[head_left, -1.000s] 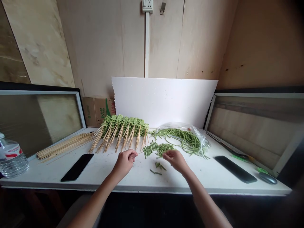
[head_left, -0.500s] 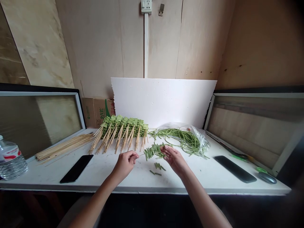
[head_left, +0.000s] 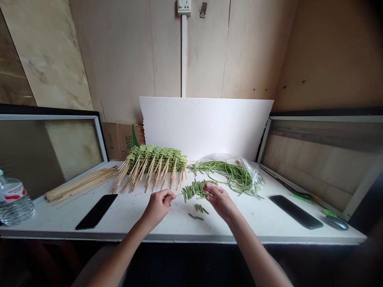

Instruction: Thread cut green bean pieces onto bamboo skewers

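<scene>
My left hand (head_left: 160, 202) pinches the bare end of a thin skewer (head_left: 178, 195). Along that skewer, short green bean pieces (head_left: 193, 189) sit side by side in a row. At the row's right end, my right hand (head_left: 217, 196) has its fingers closed around the bean pieces. Several loose cut pieces (head_left: 201, 209) lie on the white table (head_left: 167, 233) just below. Behind my left hand is a stack of filled bean skewers (head_left: 158, 157), their bare stick ends pointing toward me. Long uncut beans (head_left: 230, 173) lie in a clear plastic bag at the back right.
Bare skewers (head_left: 80, 185) lie in a pile at the left, near a black phone (head_left: 96, 212) and a water bottle (head_left: 14, 203). At the right are a dark phone-like slab (head_left: 296, 212), a computer mouse (head_left: 337, 223) and scissors (head_left: 302, 195). A white board (head_left: 206, 127) stands at the back.
</scene>
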Action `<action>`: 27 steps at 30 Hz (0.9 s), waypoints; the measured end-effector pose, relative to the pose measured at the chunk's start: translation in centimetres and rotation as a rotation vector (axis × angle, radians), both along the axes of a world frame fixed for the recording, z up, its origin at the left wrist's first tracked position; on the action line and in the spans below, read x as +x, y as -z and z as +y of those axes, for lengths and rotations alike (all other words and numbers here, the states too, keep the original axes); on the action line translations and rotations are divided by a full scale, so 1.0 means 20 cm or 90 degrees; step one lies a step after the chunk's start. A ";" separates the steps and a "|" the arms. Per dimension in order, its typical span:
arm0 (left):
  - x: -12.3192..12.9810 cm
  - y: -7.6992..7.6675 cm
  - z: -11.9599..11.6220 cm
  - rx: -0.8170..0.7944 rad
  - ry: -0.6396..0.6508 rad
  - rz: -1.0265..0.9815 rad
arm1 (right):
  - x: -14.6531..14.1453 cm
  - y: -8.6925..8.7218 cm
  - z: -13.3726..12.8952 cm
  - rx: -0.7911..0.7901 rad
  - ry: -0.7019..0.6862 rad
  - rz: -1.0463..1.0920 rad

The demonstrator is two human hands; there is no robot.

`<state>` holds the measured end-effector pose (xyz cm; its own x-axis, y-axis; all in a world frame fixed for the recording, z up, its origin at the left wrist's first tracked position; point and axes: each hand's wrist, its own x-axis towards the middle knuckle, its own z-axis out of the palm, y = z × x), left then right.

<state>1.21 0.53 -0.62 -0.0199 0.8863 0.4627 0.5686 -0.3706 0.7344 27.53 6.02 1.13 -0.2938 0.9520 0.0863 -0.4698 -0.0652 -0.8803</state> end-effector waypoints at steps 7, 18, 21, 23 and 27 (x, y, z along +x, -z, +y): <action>0.00 0.01 0.00 -0.003 -0.002 -0.003 | 0.00 0.00 0.00 0.008 0.008 -0.003; 0.01 0.00 0.00 -0.003 -0.004 0.005 | -0.01 0.01 0.01 0.005 0.022 -0.003; 0.01 0.00 0.00 0.000 -0.005 0.017 | -0.01 0.02 0.02 0.020 0.038 0.000; 0.01 0.00 -0.01 0.006 -0.001 0.028 | -0.01 0.02 0.02 0.038 0.054 0.000; -0.01 -0.01 -0.02 0.020 0.007 0.050 | -0.01 0.02 0.01 0.075 0.056 -0.010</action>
